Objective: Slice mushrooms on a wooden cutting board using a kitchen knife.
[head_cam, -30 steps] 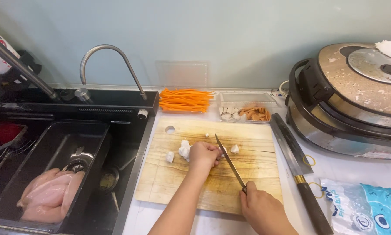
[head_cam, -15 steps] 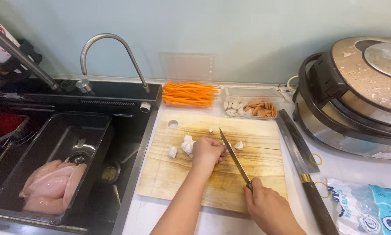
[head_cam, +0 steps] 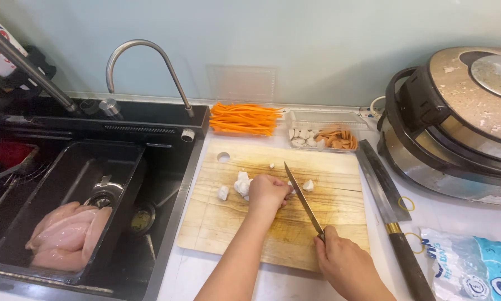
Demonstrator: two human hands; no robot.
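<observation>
A wooden cutting board [head_cam: 222,223] lies on the white counter beside the sink. My left hand [head_cam: 267,192] is curled over a small white piece of food near the board's middle. Several cut white pieces [head_cam: 240,185] lie just left of that hand, one more white chunk [head_cam: 308,185] lies to the right of the blade. My right hand [head_cam: 345,262] grips the handle of a slim kitchen knife [head_cam: 302,199], whose blade runs diagonally up and left, right beside my left fingers.
A large cleaver [head_cam: 385,200] lies right of the board. Behind it are carrot sticks [head_cam: 244,118] and a clear tray of sliced food [head_cam: 317,137]. A black sink [head_cam: 156,167] holds raw chicken [head_cam: 66,234]. A cooker [head_cam: 456,128] and plastic bag [head_cam: 468,267] sit right.
My view has shifted slightly downward. Both hands stay at the board, the knife blade still next to my left fingers; my right hand has edged slightly.
</observation>
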